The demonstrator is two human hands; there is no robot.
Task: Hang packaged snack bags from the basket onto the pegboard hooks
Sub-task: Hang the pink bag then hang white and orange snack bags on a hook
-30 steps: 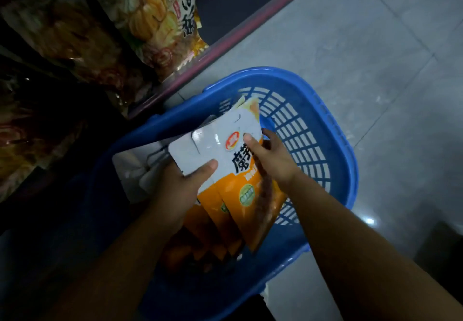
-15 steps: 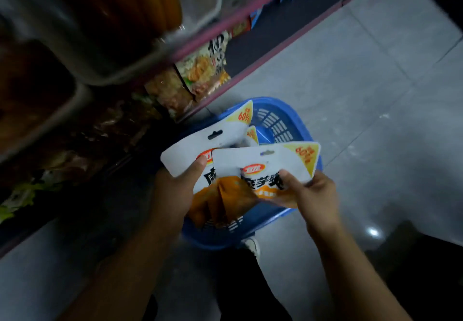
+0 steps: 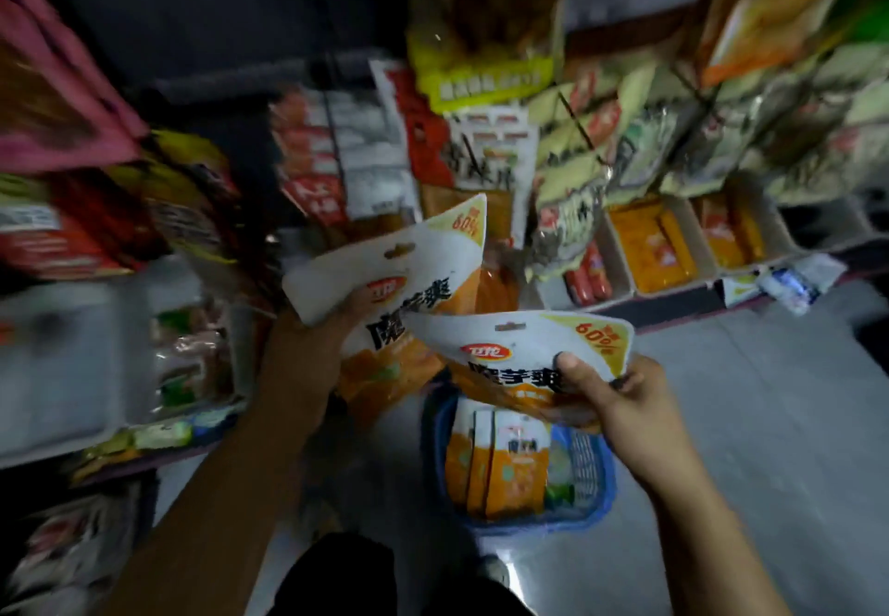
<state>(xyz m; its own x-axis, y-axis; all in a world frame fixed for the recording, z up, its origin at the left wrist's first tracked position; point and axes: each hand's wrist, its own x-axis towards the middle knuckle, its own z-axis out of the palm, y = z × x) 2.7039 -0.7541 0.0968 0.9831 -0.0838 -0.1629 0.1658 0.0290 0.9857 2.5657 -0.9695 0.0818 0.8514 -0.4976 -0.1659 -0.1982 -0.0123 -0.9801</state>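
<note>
Since the earlier frame your view had swung up from the floor to the shelves, and both bags had risen clear of the blue plastic lattice basket (image 3: 594, 476), which sat on the grey tiled floor (image 3: 769, 423) below your hands with more orange packets standing in it. Your left hand (image 3: 308, 351) gripped a flat white-and-orange foil snack bag (image 3: 394, 269) by its lower edge, thumb on the front; your right hand (image 3: 625, 403) pinched a second, matching snack bag (image 3: 524, 351) at its right side, thumb pressed on the face. Each bag had a glossy, slightly crinkled film skin, a stiff white header with a small slotted hang hole, and a yellow corner flash. To hang them well, I judge you should have dealt with one bag at a time, held the header flat and taut, and lined the slot squarely on a hook among the hanging packets (image 3: 486, 153); the blur hid the hooks themselves.
</note>
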